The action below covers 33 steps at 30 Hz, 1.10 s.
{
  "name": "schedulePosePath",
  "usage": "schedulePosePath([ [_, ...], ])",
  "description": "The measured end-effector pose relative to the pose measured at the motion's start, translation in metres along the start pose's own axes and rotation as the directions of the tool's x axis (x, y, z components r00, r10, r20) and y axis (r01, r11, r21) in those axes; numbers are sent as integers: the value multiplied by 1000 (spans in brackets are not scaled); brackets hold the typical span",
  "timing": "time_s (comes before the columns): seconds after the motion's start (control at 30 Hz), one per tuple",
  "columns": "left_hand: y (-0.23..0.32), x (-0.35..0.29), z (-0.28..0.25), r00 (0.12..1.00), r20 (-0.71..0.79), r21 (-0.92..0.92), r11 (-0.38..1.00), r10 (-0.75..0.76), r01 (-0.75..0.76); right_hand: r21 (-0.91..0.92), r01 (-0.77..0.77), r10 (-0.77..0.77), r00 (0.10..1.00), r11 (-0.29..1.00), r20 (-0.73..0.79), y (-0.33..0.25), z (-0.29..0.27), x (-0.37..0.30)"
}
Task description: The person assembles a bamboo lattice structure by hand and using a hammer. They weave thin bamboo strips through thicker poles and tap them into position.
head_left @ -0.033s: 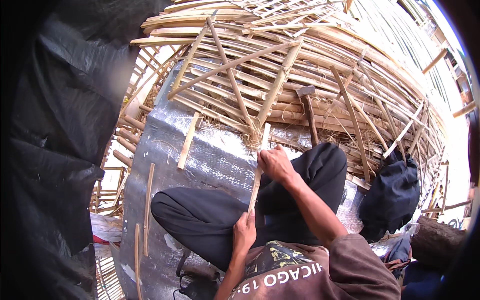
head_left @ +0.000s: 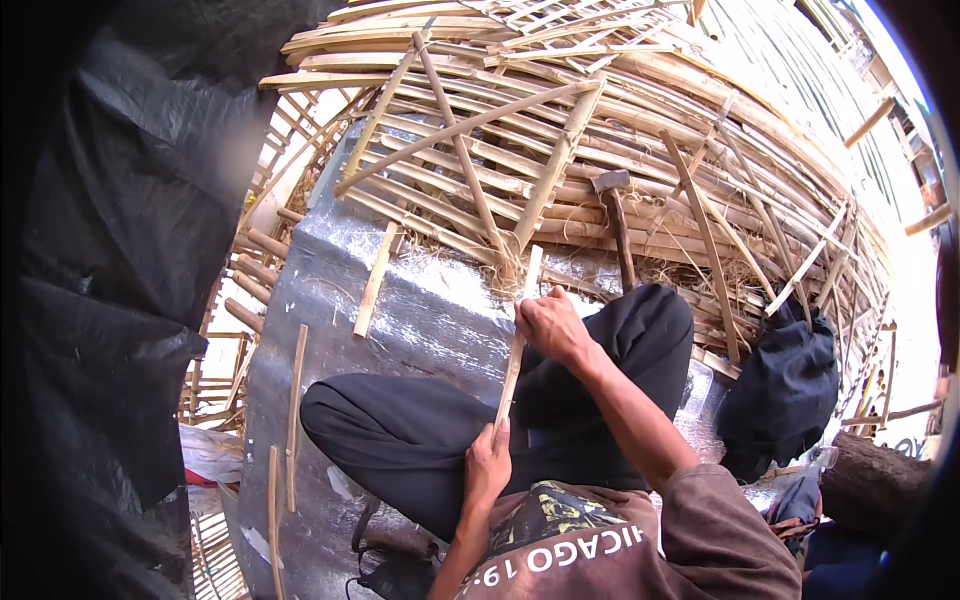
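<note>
A narrow, pale bamboo strip (head_left: 513, 368) slants up between my legs, its far end near a bamboo lattice panel. Its near end is gripped by my left hand (head_left: 487, 463), with the thumb laid along it. Farther up, my right hand (head_left: 554, 328) is closed in a fist around the strip; whether a small tool is also inside that fist is hidden. My crossed legs in black trousers (head_left: 400, 435) lie on both sides of the strip.
A bamboo lattice panel (head_left: 548, 190) with crossed slats lies ahead, among curled shavings. A hammer (head_left: 620, 235) leans beside it. Loose strips (head_left: 296, 420) rest on the silvery sheet (head_left: 340, 290) at left. Black sheeting (head_left: 120, 300) hangs far left; a dark bag (head_left: 780, 395) sits right.
</note>
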<state>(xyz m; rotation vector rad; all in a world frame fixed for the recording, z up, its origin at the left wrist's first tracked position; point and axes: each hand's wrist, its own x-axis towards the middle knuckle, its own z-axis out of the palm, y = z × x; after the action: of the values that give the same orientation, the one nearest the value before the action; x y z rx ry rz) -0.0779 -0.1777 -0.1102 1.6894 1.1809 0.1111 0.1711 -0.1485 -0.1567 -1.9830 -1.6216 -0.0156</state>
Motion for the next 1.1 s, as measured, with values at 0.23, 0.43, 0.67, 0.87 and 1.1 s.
schedulePosePath([
  [0.23,-3,-1,0,1000,30,-17,1000,6,-5,-81,65,-72,993,995,-91,4,-12,-3],
  [0.43,-19,0,4,999,-26,-115,993,37,-39,-152,216,-222,975,965,-26,-1,-29,9],
  [0.67,-21,-1,-3,995,87,-200,978,-45,61,-75,301,-302,953,951,-1,10,-45,16],
  [0.87,-17,-6,-11,992,124,-267,962,-27,59,51,489,-492,867,871,76,11,-54,38],
  [1.1,-21,-11,-10,988,154,-250,967,-9,48,135,571,-584,807,810,90,22,-41,48],
])
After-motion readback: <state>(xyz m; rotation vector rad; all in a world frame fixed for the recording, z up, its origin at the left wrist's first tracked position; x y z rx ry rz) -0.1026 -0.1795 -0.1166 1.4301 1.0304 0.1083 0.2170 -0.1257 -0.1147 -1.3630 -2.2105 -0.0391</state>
